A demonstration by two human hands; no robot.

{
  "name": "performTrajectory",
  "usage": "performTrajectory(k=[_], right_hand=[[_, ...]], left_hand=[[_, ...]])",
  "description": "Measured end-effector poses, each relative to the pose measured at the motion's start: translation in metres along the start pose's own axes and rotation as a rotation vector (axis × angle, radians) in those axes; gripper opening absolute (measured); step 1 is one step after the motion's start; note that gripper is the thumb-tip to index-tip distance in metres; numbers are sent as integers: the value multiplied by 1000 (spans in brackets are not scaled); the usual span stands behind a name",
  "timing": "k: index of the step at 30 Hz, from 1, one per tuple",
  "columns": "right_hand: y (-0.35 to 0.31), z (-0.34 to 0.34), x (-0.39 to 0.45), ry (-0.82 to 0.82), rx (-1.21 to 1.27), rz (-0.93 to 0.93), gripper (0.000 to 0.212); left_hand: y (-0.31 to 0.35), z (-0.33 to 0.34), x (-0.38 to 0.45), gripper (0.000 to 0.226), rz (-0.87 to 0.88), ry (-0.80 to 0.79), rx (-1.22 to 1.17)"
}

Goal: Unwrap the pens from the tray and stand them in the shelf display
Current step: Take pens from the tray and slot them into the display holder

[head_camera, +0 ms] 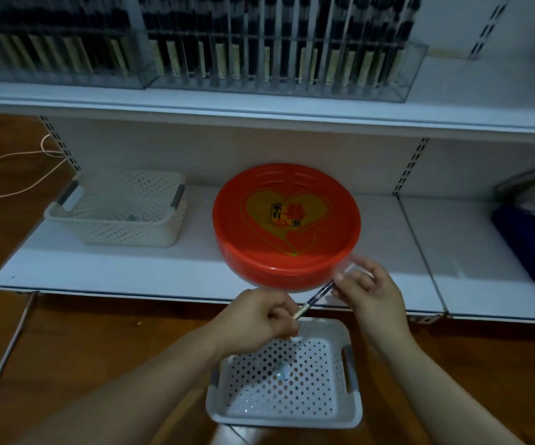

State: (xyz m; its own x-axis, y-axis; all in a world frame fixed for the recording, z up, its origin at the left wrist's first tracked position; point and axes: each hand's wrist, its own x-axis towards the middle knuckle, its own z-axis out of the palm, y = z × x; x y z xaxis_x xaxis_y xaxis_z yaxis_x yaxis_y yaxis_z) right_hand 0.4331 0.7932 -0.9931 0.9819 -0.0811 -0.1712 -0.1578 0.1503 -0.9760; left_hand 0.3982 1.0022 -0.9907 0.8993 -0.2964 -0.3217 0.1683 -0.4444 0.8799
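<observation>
The red round tray (287, 252) on the lower shelf (115, 268) carries a yellow heart with Chinese characters, 家有 readable among them. Just in front of it, the left hand (253, 326) pinches the pale end of a dark pen (316, 298) while the right hand (369, 287) grips its far end and a clear wrapper (349, 268). A white perforated basket (284, 377) sits on the floor below the hands, a beige basket (115, 210) stands left of the tray, and the clear pen display (276, 59) fills the far upper shelf.

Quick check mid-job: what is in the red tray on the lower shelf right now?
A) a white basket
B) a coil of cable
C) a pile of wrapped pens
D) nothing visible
D: the red tray shows only its bare printed heart floor, while both hands hold one pen in front of it.
</observation>
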Motion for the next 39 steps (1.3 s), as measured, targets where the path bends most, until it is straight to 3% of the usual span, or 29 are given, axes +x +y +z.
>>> performTrajectory(k=[3,9,15,22,27,32,39], right_hand=[[-29,3,3,21,70,-72,37],[-89,-1,8,-130,-135,-386,33],[-136,-5,15,-207,-275,-625,49],[-194,-4,19,-236,-354,-764,51],[-237,-6,25,-125,-407,-907,45],[-291,1,49,101,-332,-1069,42],[-322,29,72,174,-477,-1106,44]], left_hand=[[25,15,1,10,83,74,-9],[54,27,10,16,270,338,142],[92,12,16,11,448,535,177],[136,9,24,13,585,680,234],[168,-2,27,21,675,744,327],[204,-29,36,38,813,976,606],[222,-52,49,54,660,1060,876]])
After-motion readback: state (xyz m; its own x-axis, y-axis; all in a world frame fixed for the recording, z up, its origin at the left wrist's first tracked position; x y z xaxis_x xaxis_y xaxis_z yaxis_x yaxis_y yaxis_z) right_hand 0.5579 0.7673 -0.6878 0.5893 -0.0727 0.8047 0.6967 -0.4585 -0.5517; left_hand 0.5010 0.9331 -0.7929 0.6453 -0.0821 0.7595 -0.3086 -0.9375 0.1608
